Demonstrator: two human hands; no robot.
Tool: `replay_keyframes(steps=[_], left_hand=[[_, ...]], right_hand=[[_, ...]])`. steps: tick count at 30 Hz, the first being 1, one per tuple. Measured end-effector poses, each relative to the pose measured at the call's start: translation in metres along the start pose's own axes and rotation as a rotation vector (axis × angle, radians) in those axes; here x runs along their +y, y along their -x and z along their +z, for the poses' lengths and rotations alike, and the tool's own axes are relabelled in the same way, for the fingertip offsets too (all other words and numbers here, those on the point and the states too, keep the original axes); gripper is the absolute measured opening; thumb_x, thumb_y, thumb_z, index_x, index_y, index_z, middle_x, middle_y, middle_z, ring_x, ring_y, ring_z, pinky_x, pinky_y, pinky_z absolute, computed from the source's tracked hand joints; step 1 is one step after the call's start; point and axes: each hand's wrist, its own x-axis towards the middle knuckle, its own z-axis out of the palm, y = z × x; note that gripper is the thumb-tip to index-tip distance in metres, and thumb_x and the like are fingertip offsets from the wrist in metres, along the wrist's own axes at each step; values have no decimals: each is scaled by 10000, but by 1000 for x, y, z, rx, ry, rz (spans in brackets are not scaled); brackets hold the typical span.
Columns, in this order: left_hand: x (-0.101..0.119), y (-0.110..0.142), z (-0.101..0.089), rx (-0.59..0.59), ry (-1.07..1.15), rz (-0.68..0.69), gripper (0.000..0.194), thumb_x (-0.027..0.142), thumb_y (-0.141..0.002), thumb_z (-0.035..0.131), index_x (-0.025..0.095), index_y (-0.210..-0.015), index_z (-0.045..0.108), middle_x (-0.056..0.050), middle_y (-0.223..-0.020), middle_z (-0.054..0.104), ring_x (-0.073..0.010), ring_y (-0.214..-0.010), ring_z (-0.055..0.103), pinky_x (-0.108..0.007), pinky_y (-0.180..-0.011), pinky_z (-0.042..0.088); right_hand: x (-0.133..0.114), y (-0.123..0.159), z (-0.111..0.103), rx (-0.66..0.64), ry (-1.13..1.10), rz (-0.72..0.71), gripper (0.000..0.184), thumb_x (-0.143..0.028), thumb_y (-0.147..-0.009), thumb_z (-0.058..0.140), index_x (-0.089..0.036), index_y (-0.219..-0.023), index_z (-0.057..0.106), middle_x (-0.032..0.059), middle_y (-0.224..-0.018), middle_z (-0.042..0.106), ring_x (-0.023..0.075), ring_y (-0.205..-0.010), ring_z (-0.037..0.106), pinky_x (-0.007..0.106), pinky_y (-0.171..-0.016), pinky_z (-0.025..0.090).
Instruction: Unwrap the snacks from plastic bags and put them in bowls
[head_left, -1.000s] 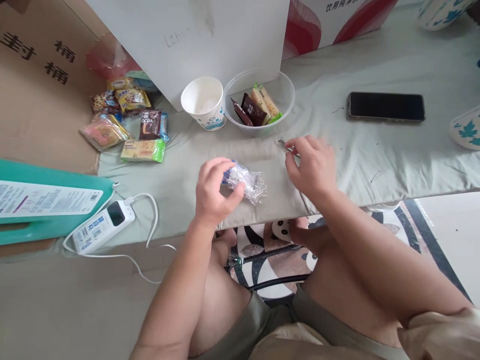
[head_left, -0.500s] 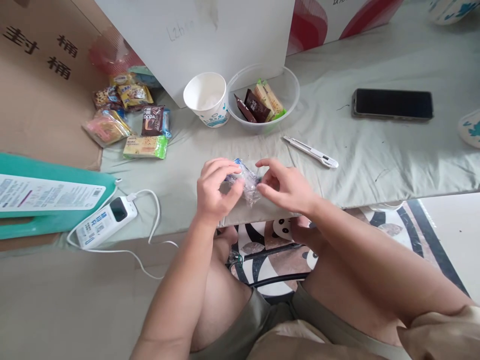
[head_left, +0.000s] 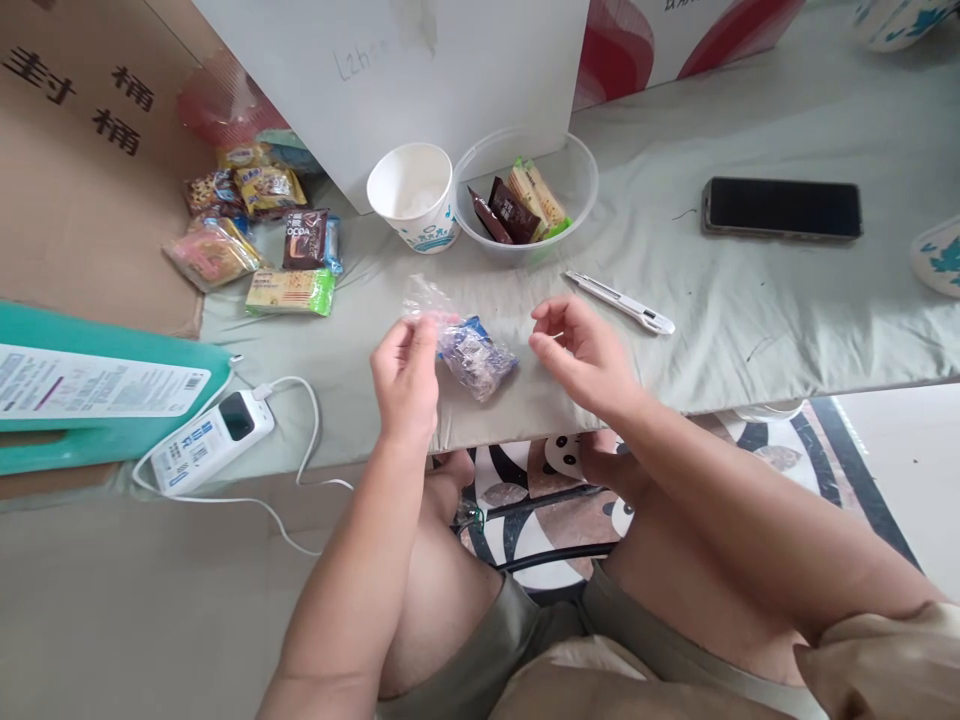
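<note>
My left hand pinches the gathered end of a clear plastic bag. Inside the bag a blue and purplish wrapped item shows, its kind unclear through the crinkled film. The bag rests on the cloth near the front edge. To its right, my right hand is held apart from it with fingers parted and nothing between them. A white utility knife lies just beyond the right hand. Behind the bag stand a white paper cup and a clear plastic bowl with several wrapped snacks in it.
Several packaged snacks lie in a pile at the left, beside a cardboard box. Nearer are a green jug and a white power bank with its cable. A black phone lies at the right. White boxes stand behind.
My left hand has shifted left and draws out the bag's clear end, now spread up and left. My right hand has moved right, away from the bag.
</note>
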Motion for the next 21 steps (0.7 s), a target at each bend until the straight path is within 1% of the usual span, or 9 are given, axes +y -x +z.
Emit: replay_keyframes(steps=[2,4,5,7,10,13,17,21], left_hand=[[2,-5,1,57,118,-100,297,502,-851,733,219,-788,671,-46,-862,754,-195,-883,727,-326,-848,574],[4,-8,1,47,223,-224,258,449,-795,760,220,-785,641,-48,-879,754,-203,-893,731,-330,-829,584],[5,-10,0,31,266,-280,237,417,-768,766,219,-789,637,-51,-893,756,-207,-899,732,-328,-818,588],[6,-11,-1,17,331,-365,203,357,-723,760,214,-796,637,-57,-919,760,-199,-896,728,-305,-790,587],[5,-14,-3,81,372,-417,174,298,-688,733,212,-783,615,-45,-911,751,-165,-855,712,-247,-710,558],[3,-19,-5,151,373,-447,143,255,-680,700,204,-761,595,-24,-829,707,-124,-726,660,-216,-605,506],[0,-30,-12,224,398,-457,91,213,-700,642,199,-743,562,9,-722,632,-89,-596,579,-202,-528,443],[-2,-40,-27,250,354,-429,140,202,-684,622,212,-712,485,38,-655,546,-73,-519,517,-203,-479,378]], right_hand=[[2,4,4,-93,122,-156,293,-336,-870,652,-192,-1124,627,71,-1014,660,194,-930,644,343,-787,533],[6,6,10,-191,219,-289,366,-305,-876,653,-183,-1221,647,111,-1137,656,220,-1032,637,372,-871,543],[9,7,13,-221,261,-328,375,-278,-889,631,-187,-1253,654,122,-1183,646,225,-1070,631,379,-905,542],[14,6,17,-240,334,-353,345,-233,-925,569,-206,-1249,684,124,-1212,633,224,-1103,621,378,-937,536],[18,3,18,-203,392,-338,254,-241,-975,518,-230,-1096,741,104,-1130,653,213,-1035,635,367,-908,533],[16,0,14,-159,393,-322,219,-250,-985,509,-218,-964,725,99,-1061,677,212,-978,649,362,-875,531],[9,-3,3,-40,385,-275,140,-218,-912,514,-216,-909,654,81,-979,692,220,-940,646,377,-867,523],[10,-12,-14,123,425,-175,98,-197,-803,527,-223,-841,614,56,-893,688,211,-848,626,375,-814,515]])
